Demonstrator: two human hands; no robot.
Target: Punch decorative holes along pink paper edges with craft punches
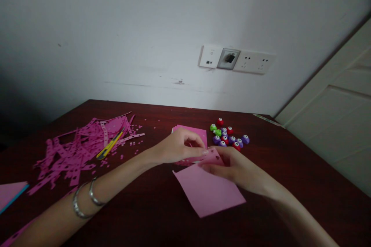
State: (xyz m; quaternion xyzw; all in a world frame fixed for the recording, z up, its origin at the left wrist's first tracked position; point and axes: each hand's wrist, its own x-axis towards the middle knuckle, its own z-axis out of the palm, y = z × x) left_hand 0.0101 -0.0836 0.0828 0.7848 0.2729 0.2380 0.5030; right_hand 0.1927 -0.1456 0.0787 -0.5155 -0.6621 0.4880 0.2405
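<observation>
A pink paper sheet (210, 193) slants over the front middle of the table, with my right hand (236, 166) closed on its upper edge. Between my hands runs a pink paper strip (213, 156) with small dark punched holes. My left hand (184, 146) pinches this strip near its left end, fingertips close to those of my right hand. Whether the strip is still joined to the sheet, I cannot tell. Behind my left hand lies a stack of pink paper (199, 134), partly hidden by the fingers.
Several small round craft punches (224, 139) in purple, red and green cluster beyond my right hand. Leftward, a yellow utility knife (110, 144) rests on a heap of punched pink strips (72, 150). Paper sheets (13, 193) lie at the left edge. A wall (139, 46) borders the table's back.
</observation>
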